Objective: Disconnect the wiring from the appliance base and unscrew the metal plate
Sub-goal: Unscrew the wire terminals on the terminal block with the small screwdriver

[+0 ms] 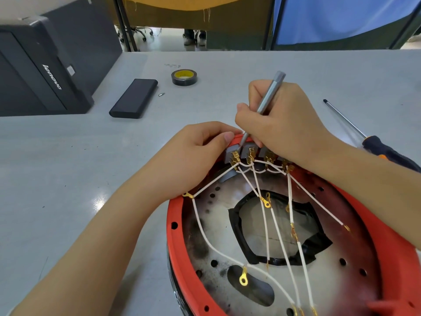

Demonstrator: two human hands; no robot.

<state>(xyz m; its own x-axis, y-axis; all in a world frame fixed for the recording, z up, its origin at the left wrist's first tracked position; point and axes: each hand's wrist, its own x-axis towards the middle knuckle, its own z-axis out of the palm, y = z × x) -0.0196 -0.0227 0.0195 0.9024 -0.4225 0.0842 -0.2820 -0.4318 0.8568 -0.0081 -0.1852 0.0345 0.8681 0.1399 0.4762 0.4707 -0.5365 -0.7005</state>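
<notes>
Appliance base [175,226]: right hand [280,119] gripping grey tool [268,99], slanting down-left onto far-rim terminals [235,156]; left hand [196,153] pinching the rim beside them.

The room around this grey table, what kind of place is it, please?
Probably an office used as a repair bench. A Lenovo computer case stands on the grey table, fabric partitions close off the back, and a tape roll and spare screwdriver lie near.
</notes>
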